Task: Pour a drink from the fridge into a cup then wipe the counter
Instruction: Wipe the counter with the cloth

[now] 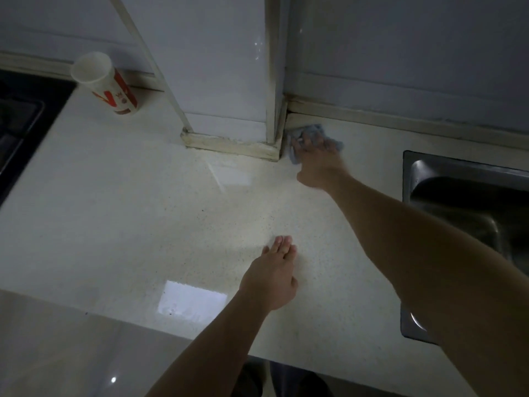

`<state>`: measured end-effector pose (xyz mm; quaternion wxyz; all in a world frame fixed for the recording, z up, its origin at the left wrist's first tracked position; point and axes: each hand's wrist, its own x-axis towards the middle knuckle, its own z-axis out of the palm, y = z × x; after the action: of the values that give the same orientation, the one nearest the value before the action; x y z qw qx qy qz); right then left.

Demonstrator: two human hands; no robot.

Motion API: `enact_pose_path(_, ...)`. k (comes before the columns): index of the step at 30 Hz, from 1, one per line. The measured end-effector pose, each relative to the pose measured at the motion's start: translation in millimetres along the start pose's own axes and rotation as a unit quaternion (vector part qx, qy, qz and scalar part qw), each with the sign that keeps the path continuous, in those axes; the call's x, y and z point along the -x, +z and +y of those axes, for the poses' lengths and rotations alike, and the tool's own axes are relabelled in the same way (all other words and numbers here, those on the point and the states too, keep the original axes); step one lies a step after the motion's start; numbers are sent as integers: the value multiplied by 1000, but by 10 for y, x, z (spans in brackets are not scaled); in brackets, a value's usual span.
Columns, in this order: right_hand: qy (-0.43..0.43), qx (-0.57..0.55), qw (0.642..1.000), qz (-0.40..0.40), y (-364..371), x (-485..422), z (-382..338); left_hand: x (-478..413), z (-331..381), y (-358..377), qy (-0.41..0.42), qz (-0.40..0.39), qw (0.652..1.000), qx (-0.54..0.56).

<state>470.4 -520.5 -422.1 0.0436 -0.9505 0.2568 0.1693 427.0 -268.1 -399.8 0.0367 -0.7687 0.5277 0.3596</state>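
One speckled pale table (pixel 114 210), seen from above, with two hands on it, well apart. The right hand (pixel 317 164) reaches far forward and lies over one blue-grey cloth (pixel 313 130), fingers stretched across it and pressing it to the table; motion blur hides finer detail. The cloth sits in the inner corner where the base of a tiled wall pillar (pixel 223 81) meets the backsplash strip (pixel 400 118), touching both. The left hand (pixel 272 279) rests flat, fingers straight and together, holding nothing, nearer the person and close to the table's front edge, which passes under its forearm. One red-and-white paper cup (pixel 106 81) stands upright far to the left of both hands, against the back wall and just beside a dark cooktop (pixel 17 124). One steel sink (pixel 458 196) opens to the right of the right forearm. Between the left hand and the cup lies a broad stretch of bare table.
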Motion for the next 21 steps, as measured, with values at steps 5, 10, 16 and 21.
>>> enact_pose_path(5, 110, -11, 994, 5, 169, 446, 888, -2, 9, -4, 5, 8, 1000, 10)
enact_pose_path(10, 254, -59, 965, -24, 218, 606, 1146, 6, -17, -14, 10, 7, 1000, 16)
enact_pose_path(16, 225, -116, 967, -4, 138, 137, 45, -4, -20, -31, 3, 14, 1000, 14)
enact_pose_path(21, 78, -50, 996, 12, 150, 108, -626, -33, 4, 75, -8, 21, 1000, -10)
